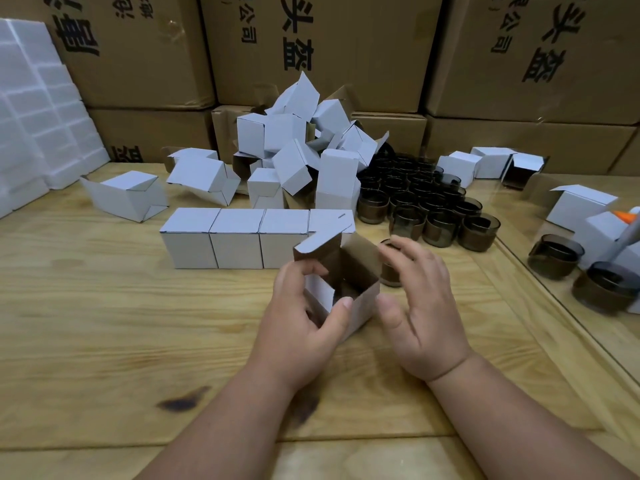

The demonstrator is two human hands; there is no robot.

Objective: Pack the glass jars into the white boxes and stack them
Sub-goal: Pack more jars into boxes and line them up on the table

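So closest to the camera, both forearms are reaching in over the wooden table. The left hand is gripping a small white box, thumb curled over the near rim and fingers wrapping the left side. The box is sitting open, brown inside, with its lid flap sticking up toward the back left. Can't really tell if anything is in it, it's too dark in there.

The right hand is hovering just beside the box's right side, fingers relaxed and spread, not holding anything. Right behind those fingers a single dark glass jar is standing on the table, partly hidden.

A bit further back, a row of closed boxes is lining up side by side, touching each other. To the right of that, a big cluster of jars is sitting packed together, all upright.

Behind the row, a messy pile of empty boxes is heaping up, flaps open, tilted every which way. A few more boxes and jars are lying off to the right by a glass pane.

Far left, white foam blocks are leaning up, and big brown cartons with black printing are stacking along the whole back.
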